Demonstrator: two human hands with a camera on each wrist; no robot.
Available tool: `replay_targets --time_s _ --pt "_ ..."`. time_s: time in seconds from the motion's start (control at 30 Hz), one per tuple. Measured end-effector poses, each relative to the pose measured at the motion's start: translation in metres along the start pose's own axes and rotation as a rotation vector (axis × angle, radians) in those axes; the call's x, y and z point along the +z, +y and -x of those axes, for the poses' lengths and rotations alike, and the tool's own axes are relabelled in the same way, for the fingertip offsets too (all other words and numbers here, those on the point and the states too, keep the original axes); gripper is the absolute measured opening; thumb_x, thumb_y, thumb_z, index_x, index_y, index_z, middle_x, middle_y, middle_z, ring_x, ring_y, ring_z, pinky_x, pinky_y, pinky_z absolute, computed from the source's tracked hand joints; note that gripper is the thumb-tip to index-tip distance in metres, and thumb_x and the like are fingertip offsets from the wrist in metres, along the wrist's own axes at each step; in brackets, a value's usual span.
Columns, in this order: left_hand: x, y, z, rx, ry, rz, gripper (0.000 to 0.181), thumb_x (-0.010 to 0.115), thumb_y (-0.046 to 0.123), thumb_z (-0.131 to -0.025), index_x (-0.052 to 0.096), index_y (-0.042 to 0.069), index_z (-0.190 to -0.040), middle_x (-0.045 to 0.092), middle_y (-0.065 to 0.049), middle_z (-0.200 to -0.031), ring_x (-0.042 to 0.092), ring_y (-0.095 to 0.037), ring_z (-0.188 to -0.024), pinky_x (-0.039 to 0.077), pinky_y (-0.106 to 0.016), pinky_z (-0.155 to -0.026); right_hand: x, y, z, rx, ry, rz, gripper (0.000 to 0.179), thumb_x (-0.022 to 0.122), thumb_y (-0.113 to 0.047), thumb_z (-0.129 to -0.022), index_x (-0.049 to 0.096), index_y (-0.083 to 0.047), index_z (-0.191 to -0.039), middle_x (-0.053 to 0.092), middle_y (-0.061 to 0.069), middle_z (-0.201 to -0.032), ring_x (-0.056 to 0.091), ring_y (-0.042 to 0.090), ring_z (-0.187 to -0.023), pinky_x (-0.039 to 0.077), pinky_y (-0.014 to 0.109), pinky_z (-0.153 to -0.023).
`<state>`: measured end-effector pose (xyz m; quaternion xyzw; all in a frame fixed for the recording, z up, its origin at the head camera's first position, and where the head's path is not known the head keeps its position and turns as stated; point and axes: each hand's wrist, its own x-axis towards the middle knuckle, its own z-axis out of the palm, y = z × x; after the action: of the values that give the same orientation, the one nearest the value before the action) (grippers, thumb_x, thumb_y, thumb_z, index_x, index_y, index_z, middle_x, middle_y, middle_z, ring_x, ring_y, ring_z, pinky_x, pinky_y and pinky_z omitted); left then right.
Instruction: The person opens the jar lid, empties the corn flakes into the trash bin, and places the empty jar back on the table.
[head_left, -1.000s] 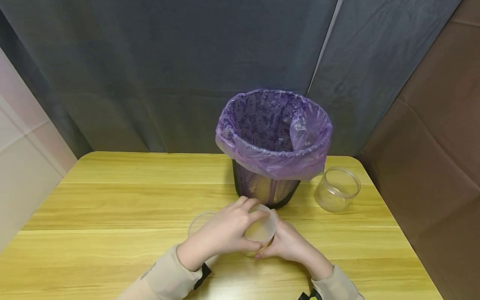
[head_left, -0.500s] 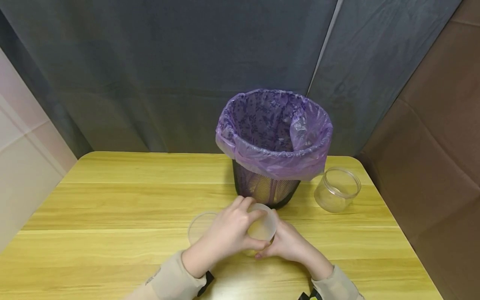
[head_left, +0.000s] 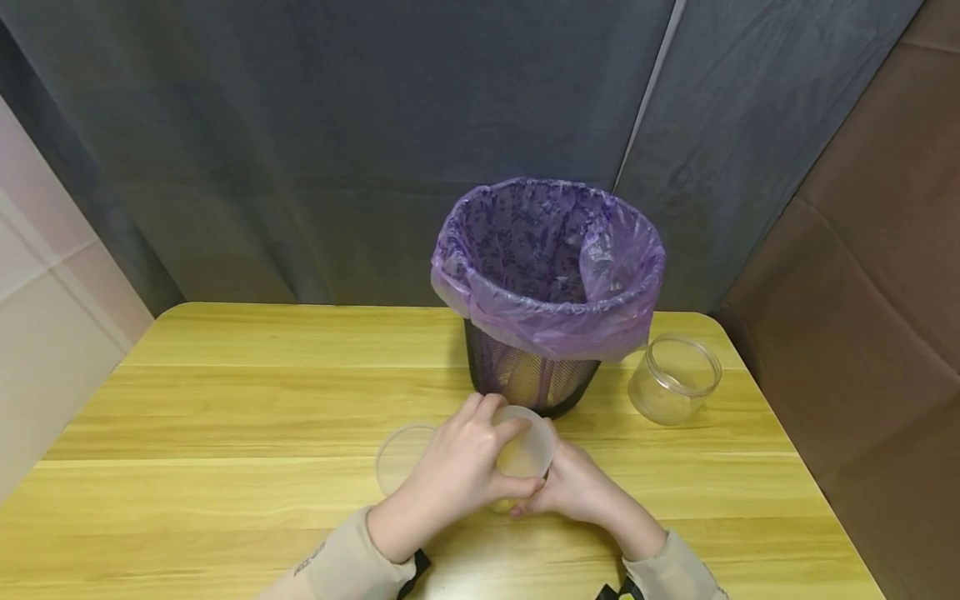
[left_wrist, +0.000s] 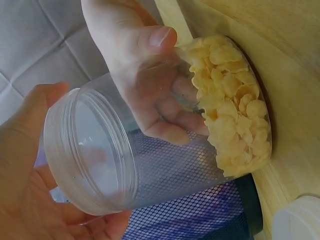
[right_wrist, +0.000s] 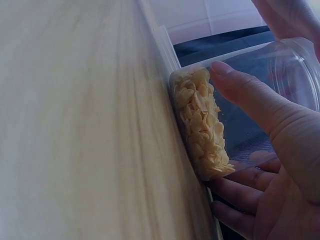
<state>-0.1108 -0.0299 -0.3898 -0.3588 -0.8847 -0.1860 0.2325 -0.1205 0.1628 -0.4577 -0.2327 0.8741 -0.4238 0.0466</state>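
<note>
- Tall, clear, rigid-looking plastic jar (left_wrist: pixel 167 170), a shallow bed of thin yellow flakes (left_wrist: pixel 235 110) at its bottom, stands about upright on the pale wooden bench (head_left: pixel 225 392), between the two hands.
- Left hand (head_left: pixel 465 454) grips the frosted round lid (head_left: pixel 532 450) from above, thumb and fingers spread about its rim; right hand (head_left: pixel 573 483) is wrapped round the jar's side.
- Probably light, with its weight low; smooth walls may slip, so a wide grip around the body seems best, the lid taken by its rim.
- Walls likely flex little unless squeezed hard; the flakes look brittle and would crumble if shaken.
- Black mesh bin (head_left: pixel 525 367) with a purple liner stands just beyond the hands, so elbow room ahead is limited.
</note>
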Motion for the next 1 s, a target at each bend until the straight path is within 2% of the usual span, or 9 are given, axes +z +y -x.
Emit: replay_targets --time_s 0.23,0.5,0.73,0.87,1.0 --pt "0.002 0.002 0.002 -0.040 0.032 0.012 0.055 0.077 0.055 -0.066 0.072 0.011 -0.099 0.058 -0.014 -0.103 0.050 -0.024 -0.088 0.050 -0.035 -0.070 0.000 -0.001 -0.001 0.010 -0.003 0.005 0.110 0.094 -0.033 -0.049 0.035 -0.012 -0.139 0.057 -0.003 -0.117 0.056 0.015 -0.102 0.046 0.038 -0.087" --pt "0.006 0.008 0.004 -0.117 0.093 -0.009 0.056 0.080 0.056 -0.061 0.072 0.014 -0.097 0.056 -0.012 -0.099 0.049 -0.024 -0.086 0.049 -0.037 -0.061 0.000 -0.002 -0.001 0.017 -0.006 0.001 0.109 0.094 -0.033 -0.050 0.035 -0.013 -0.140 0.057 -0.003 -0.115 0.056 0.016 -0.100 0.047 0.038 -0.084" --pt "0.001 0.009 -0.001 -0.143 0.196 0.002 0.057 0.079 0.054 -0.064 0.070 0.011 -0.099 0.057 -0.015 -0.101 0.051 -0.028 -0.088 0.051 -0.039 -0.067 0.000 -0.001 -0.001 0.002 -0.030 0.011 0.116 0.093 -0.035 -0.051 0.027 -0.018 -0.145 0.056 -0.004 -0.122 0.054 0.016 -0.109 0.043 0.041 -0.092" --pt "-0.005 0.006 -0.002 -0.160 0.181 0.025 0.058 0.080 0.054 -0.064 0.070 0.012 -0.103 0.058 -0.015 -0.104 0.051 -0.028 -0.093 0.051 -0.041 -0.072 -0.001 0.000 -0.001 -0.007 -0.020 0.037 0.122 0.093 -0.034 -0.052 0.020 -0.017 -0.149 0.054 -0.001 -0.127 0.053 0.017 -0.112 0.042 0.042 -0.094" --pt "-0.009 0.003 -0.002 -0.171 0.155 0.047 0.059 0.080 0.055 -0.065 0.070 0.012 -0.105 0.058 -0.015 -0.106 0.052 -0.027 -0.095 0.051 -0.041 -0.075 0.000 0.000 0.001 -0.005 -0.011 0.059 0.118 0.093 -0.033 -0.052 0.024 -0.013 -0.146 0.056 0.002 -0.125 0.054 0.018 -0.111 0.043 0.042 -0.093"
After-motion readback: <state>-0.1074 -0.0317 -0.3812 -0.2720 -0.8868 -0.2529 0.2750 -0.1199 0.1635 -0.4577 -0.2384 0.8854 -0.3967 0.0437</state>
